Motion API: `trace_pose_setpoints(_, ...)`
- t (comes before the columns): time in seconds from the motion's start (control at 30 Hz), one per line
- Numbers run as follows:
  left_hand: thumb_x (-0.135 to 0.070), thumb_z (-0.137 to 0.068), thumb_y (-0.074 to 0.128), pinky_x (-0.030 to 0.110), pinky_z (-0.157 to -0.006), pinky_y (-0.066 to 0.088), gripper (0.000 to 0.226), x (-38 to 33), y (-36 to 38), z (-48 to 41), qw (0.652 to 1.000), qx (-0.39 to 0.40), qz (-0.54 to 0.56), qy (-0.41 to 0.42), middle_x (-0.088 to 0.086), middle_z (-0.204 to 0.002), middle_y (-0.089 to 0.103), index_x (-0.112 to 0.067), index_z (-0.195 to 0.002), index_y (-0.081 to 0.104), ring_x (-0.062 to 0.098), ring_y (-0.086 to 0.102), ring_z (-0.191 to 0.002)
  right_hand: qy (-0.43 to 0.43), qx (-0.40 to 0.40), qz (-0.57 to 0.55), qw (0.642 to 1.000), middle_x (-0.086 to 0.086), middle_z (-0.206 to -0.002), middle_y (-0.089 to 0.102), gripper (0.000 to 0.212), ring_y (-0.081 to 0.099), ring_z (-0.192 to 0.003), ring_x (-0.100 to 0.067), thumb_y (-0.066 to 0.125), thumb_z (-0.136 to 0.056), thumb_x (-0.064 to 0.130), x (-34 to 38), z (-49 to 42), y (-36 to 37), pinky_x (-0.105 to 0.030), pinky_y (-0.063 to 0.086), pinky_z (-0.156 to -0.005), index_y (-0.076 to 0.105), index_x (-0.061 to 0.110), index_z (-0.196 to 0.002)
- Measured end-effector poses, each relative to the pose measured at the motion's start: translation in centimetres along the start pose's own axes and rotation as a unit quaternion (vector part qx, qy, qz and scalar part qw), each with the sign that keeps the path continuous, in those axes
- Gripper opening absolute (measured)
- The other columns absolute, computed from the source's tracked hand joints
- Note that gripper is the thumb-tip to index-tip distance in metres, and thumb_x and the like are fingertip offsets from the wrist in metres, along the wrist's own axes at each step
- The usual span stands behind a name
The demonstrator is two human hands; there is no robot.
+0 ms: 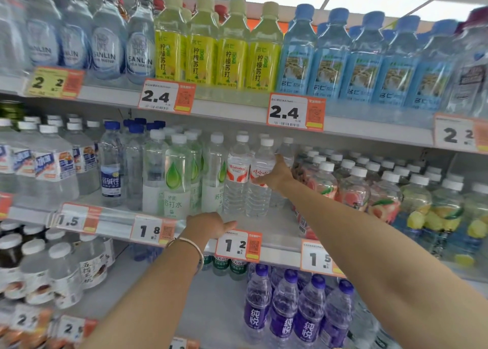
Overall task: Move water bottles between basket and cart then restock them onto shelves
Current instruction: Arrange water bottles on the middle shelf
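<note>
The clear ribbed plastic water bottle with the red-and-white label (258, 198) looks glossy and smooth, and its white cap looks matt. The pale grey shelf board (264, 224) has a dull, smooth finish. The slim silvery bangle (199, 253) shines like polished metal.

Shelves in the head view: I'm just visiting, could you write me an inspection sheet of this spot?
Surface: middle shelf, bare patch at its front.
Job's things: red-label water bottle upright, beside a matching bottle.
Clutter: nothing seen.
Hands: right hand grips the red-label water bottle; left hand rests on the shelf edge.
Cables: nothing seen.
Surroundings: yellow-label bottles above, purple-label bottles below.
</note>
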State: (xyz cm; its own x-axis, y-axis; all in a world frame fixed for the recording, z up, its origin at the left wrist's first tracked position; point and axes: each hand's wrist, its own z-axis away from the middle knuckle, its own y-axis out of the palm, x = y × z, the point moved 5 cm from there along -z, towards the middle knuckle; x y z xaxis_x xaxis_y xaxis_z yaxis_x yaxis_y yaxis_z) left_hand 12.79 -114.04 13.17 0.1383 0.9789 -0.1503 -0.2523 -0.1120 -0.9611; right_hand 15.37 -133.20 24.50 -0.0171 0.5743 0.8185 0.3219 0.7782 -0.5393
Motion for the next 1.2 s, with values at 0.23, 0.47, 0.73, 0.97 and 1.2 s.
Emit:
trace_pose_setpoints(0.23, -0.078, -0.087, 0.01, 0.052, -0.11, 0.028, 0.088, 0.0, 0.3, 0.3, 0.999, -0.027, -0.038, -0.001, 0.006, -0.127, 0.059, -0.015, -0.129, 0.055, 0.026, 0.052, -0.121, -0.003, -0.022, -0.015, 1.0, -0.009, -0.138, 0.047, 0.105, 0.046, -0.128, -0.03, 0.091, -0.062, 0.016, -0.9, -1.3, 0.0, -0.041, 0.045, -0.101, 0.027, 0.02, -0.145)
trace_pose_setpoints(0.47, -0.077, -0.088, 0.01, 0.051, -0.109, 0.028, 0.086, 0.0, 0.4, 0.2, 0.999, -0.031, -0.036, -0.003, 0.005, -0.124, 0.06, -0.016, -0.129, 0.055, 0.027, 0.051, -0.121, -0.024, 0.005, -0.031, 0.999, -0.007, -0.132, 0.054, 0.099, 0.05, -0.124, -0.028, 0.09, -0.063, 0.013, -0.9, -1.9, 0.3, -0.036, 0.048, -0.092, 0.031, 0.018, -0.143)
trace_pose_setpoints(0.73, -0.077, -0.088, 0.01, 0.049, -0.108, 0.03, 0.086, 0.0, 0.5, 0.3, 0.999, -0.029, -0.031, -0.002, 0.005, -0.12, 0.062, -0.015, -0.124, 0.057, 0.026, 0.052, -0.118, -0.03, 0.02, -0.038, 0.999, -0.004, -0.131, 0.055, 0.102, 0.05, -0.124, -0.026, 0.091, -0.06, 0.014, -1.1, -2.1, 0.4, -0.045, 0.047, -0.102, 0.032, 0.02, -0.143)
trace_pose_setpoints(0.97, -0.078, -0.087, 0.008, 0.05, -0.109, 0.027, 0.087, 0.0, 0.6, 0.5, 0.999, -0.04, -0.031, -0.003, 0.006, -0.119, 0.062, -0.016, -0.124, 0.058, 0.027, 0.053, -0.119, -0.027, 0.005, -0.04, 0.999, -0.003, -0.132, 0.054, 0.107, 0.05, -0.125, -0.026, 0.091, -0.06, 0.013, -1.4, -1.6, 1.0, -0.045, 0.046, -0.103, 0.027, 0.022, -0.145)
trace_pose_setpoints(1.2, -0.074, -0.09, 0.008, 0.045, -0.108, 0.025, 0.084, -0.2, 0.6, 1.3, 0.996, -0.073, -0.042, -0.004, 0.008, -0.123, 0.061, -0.017, -0.123, 0.059, 0.027, 0.051, -0.119, -0.031, -0.052, 0.062, 0.996, -0.014, -0.149, 0.031, 0.124, 0.039, -0.135, -0.034, 0.087, -0.068, 0.024, 0.2, 1.0, 0.4, -0.047, 0.039, -0.11, -0.004, 0.029, -0.153)
